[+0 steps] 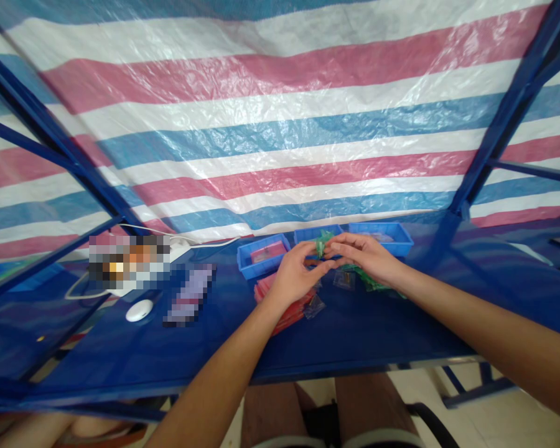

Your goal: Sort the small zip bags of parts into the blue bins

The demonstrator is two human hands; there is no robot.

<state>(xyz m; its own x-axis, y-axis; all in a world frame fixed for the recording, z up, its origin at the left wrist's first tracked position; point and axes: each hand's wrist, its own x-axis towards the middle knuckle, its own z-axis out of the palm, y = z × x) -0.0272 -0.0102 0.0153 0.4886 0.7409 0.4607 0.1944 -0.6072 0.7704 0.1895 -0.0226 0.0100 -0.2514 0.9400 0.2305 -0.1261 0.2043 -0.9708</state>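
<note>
My left hand [297,272] and my right hand [366,254] meet above the table, fingers bent around a small crumpled green plastic bag [323,241]. The fingertips of both hands press on it from either side. Beneath my left hand lies a stack of red plastic bags [284,317]. Green bags [376,283] lie partly hidden below my right hand. Between the two stacks rests a small clear bag [344,279] with something tiny inside. Another clear bag [314,307] lies against the red stack.
Three blue bins line the back: the left bin [245,272] holds red material, the middle bin [303,235] is partly covered by my hands, and the right bin [404,246] has clear packets. Leftward are a white oval object [139,310], a blurred phone-like item [190,295] and white cables [214,244].
</note>
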